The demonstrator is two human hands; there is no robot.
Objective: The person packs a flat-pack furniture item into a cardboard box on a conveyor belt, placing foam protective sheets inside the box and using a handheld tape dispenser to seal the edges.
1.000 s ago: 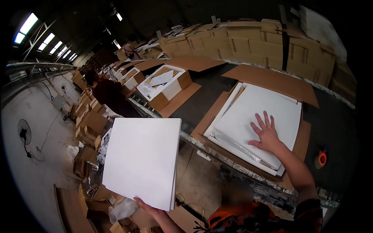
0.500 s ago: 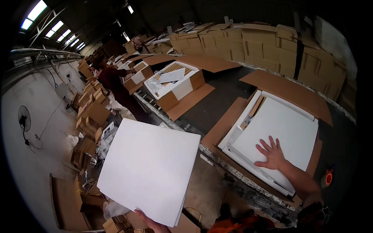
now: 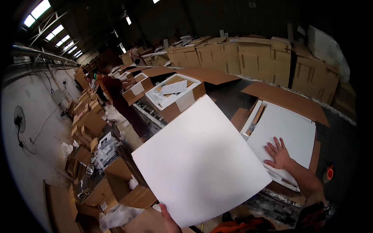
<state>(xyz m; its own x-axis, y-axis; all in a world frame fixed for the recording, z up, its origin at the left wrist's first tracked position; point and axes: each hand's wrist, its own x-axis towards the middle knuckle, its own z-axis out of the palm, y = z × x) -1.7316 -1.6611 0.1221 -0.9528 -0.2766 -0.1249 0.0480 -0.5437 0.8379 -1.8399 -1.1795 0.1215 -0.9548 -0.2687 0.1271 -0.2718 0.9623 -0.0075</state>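
Square white foam-like sheet [image 3: 202, 163], gripped at its lower-left edge by the left hand [image 3: 169, 220], has swung rightward, now partly hiding the open brown cardboard carton [image 3: 287, 101], where the right hand [image 3: 278, 156] rests spread on a flat white panel [image 3: 289, 126], grasping nothing

The white sheet [image 3: 202, 163] blocks the near side, leaving passage over the dark belt [image 3: 226, 95] between open cartons [image 3: 199, 91].

White board [image 3: 202, 165]: square, plain, tilted, its lower edge in my left hand [image 3: 169, 220] | white sheet [image 3: 289, 126]: flat in the open brown box [image 3: 287, 100], under my right hand [image 3: 280, 156]
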